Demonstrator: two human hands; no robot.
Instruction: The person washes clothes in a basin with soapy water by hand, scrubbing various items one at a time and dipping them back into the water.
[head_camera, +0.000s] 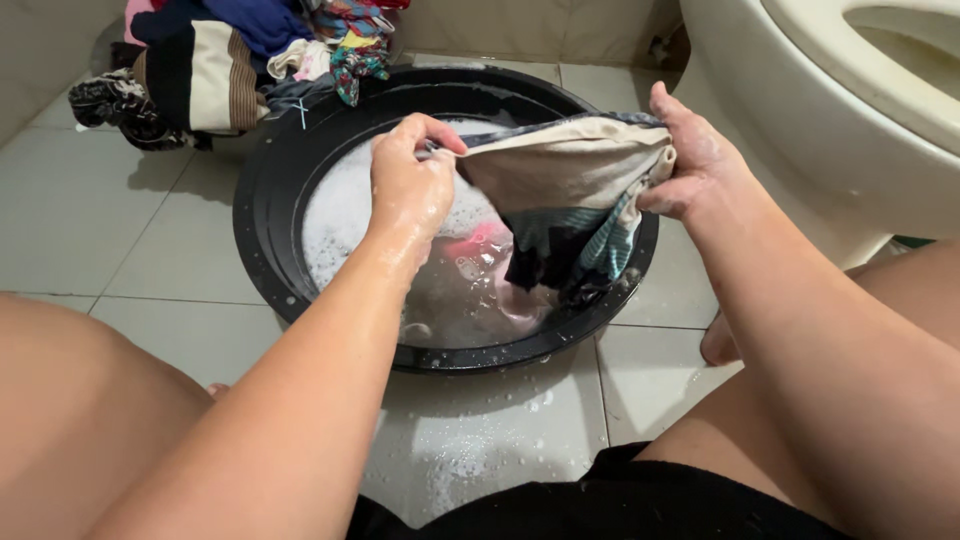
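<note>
A wet garment (565, 185), beige with dark and teal striped parts, is stretched between my two hands above a black round basin (262, 215). My left hand (410, 180) pinches its left edge over the middle of the basin. My right hand (695, 160) grips its right edge above the basin's right rim. The lower end of the garment hangs down into soapy water (345, 210) with white foam. A pink cloth (480, 245) lies half under the water beneath the garment.
A pile of mixed clothes (215, 60) lies on the tiled floor (100, 210) behind the basin at the top left. A cream toilet bowl (830, 90) stands at the right. Foam spots dot the tile (480, 440) in front of the basin, between my knees.
</note>
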